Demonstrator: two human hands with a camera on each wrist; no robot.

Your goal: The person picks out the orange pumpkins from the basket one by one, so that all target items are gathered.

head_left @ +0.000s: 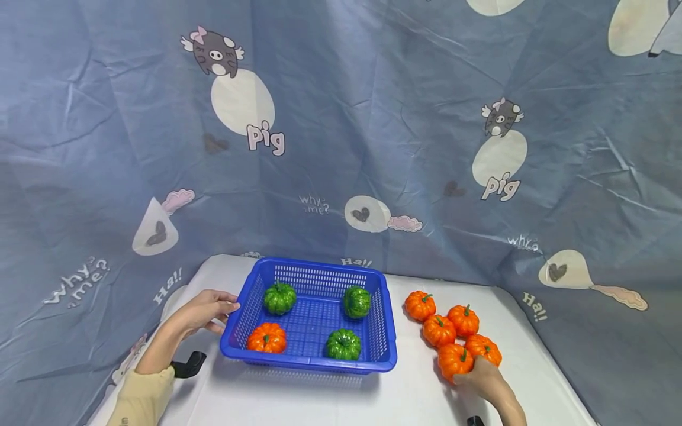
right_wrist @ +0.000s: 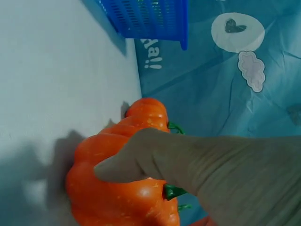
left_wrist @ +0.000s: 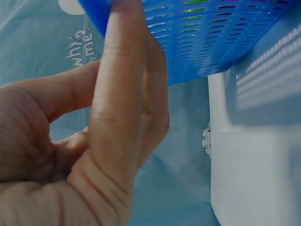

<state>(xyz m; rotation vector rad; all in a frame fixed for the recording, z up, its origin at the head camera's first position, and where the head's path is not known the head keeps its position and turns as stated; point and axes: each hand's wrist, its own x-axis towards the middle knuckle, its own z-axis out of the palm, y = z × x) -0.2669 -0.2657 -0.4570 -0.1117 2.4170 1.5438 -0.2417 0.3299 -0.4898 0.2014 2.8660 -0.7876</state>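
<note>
At the left side of the blue plastic basket [head_left: 306, 360], my left hand [head_left: 205, 310] holds its fingers loosely extended, fingertips touching the rim. The left wrist view shows a finger [left_wrist: 117, 84] reaching up to the basket edge; its tip is partly out of frame. Inside the basket sit one orange pumpkin [head_left: 266, 338] and green pumpkins [head_left: 343, 344]. On the right, my right hand [head_left: 486, 381] grips the nearest orange pumpkin [head_left: 454, 361] of a cluster. Its thumb [right_wrist: 117, 167] lies across that pumpkin; its other fingers are mostly hidden.
Several more orange pumpkins [head_left: 439, 330] stand close together beside the gripped one. A white-covered table [head_left: 405, 396] lies under everything. Behind and around it hangs a blue-grey printed cloth [head_left: 330, 118]. Black straps show at both wrists.
</note>
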